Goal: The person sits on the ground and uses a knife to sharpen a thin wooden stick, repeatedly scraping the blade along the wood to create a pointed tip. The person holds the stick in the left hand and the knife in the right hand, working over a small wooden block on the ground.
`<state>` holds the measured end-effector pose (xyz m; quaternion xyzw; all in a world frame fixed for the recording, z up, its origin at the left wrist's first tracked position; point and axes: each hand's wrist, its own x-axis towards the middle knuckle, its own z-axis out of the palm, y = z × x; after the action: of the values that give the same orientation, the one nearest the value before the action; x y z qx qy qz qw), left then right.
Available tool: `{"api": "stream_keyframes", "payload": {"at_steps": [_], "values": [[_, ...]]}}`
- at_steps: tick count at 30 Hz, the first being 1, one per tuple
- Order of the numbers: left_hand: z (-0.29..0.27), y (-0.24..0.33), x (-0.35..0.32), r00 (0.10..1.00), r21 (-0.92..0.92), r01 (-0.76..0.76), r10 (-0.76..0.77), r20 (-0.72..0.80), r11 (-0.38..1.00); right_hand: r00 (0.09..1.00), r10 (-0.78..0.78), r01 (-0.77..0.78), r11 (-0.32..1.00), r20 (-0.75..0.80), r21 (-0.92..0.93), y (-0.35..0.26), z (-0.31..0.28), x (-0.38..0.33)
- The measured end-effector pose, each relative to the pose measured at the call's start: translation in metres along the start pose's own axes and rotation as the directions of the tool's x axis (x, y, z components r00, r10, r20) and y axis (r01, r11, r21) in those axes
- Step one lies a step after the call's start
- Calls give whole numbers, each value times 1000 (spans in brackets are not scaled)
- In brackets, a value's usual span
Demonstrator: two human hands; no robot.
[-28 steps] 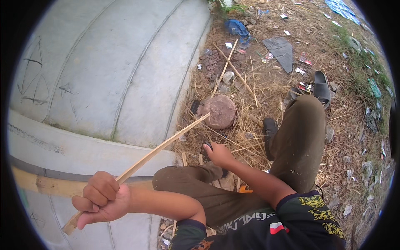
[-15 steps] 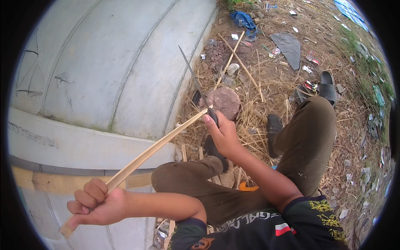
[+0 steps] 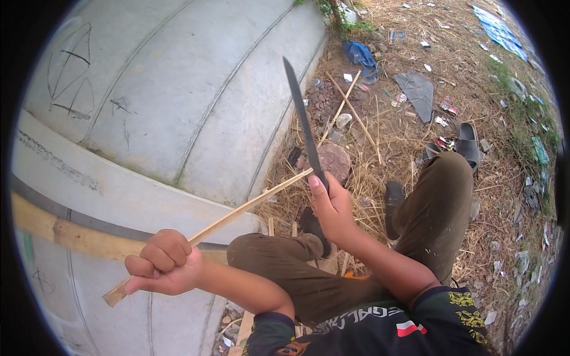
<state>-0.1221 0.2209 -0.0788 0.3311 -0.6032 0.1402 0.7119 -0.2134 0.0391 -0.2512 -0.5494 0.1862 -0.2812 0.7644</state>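
Clenching the long, pale wooden strip (image 3: 237,213) near its lower end, the left hand (image 3: 163,262) sits well clear of the slim, dark metal knife (image 3: 305,121) held in the right hand (image 3: 333,207); bracing the tip beside the blade would steady strokes.

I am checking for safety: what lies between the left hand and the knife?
In the head view, a wooden strip stretches from the left hand toward the knife.
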Motion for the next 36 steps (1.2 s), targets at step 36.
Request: {"api": "stream_keyframes", "payload": {"at_steps": [36], "values": [[49, -9, 2, 898, -390, 271, -84, 433, 880, 957, 195, -201, 980, 216, 5, 1, -43, -7]]}}
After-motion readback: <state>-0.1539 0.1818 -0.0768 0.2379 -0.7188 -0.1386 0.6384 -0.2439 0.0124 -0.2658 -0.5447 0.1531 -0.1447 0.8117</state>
